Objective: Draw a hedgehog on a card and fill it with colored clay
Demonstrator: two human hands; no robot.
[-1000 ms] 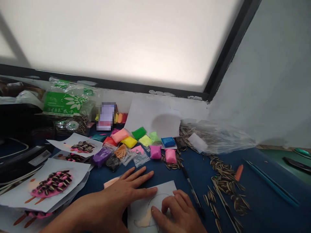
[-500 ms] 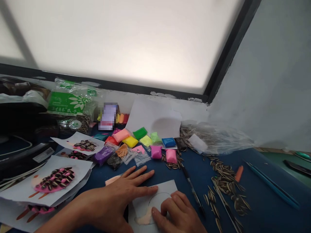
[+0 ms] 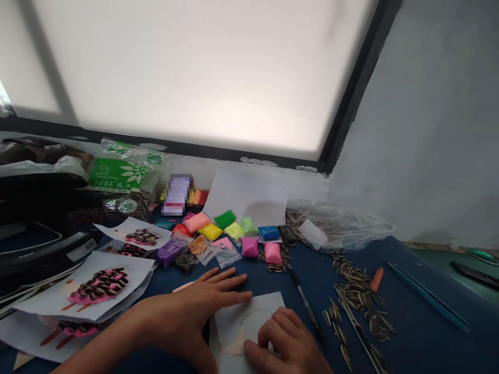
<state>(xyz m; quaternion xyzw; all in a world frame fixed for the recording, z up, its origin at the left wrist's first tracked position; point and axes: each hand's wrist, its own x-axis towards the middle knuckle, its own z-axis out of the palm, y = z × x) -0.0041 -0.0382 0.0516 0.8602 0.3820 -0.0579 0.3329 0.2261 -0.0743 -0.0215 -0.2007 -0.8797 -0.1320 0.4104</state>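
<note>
A sheet of white paper (image 3: 226,324) with a curved pencil outline lies at the front of the table. Peach modelling clay (image 3: 234,345) is spread flat inside the lower left of that outline. My left hand (image 3: 202,311) is open, fingers spread, with the index finger and thumb along the paper's left and top edges. Over the sheet's right side, my right hand (image 3: 284,337) is closed with curled fingers, its thumb tip touching the clay's right edge. What its fingers may hold is hidden. Behind my left hand, a peach piece (image 3: 182,286) is partly covered.
At left lie finished seed-and-clay hedgehog pictures (image 3: 97,285). Coloured clay packets (image 3: 210,231) spread across the back. To the right are a black pen (image 3: 306,301), loose sunflower seeds (image 3: 351,275), scissors-like metal blades (image 3: 356,322), an orange stick (image 3: 377,279) and blue tweezers (image 3: 429,296).
The camera view has shifted slightly. My left index finger has lifted or straightened a little near the paper's top edge; my right thumb stays at the clay.
</note>
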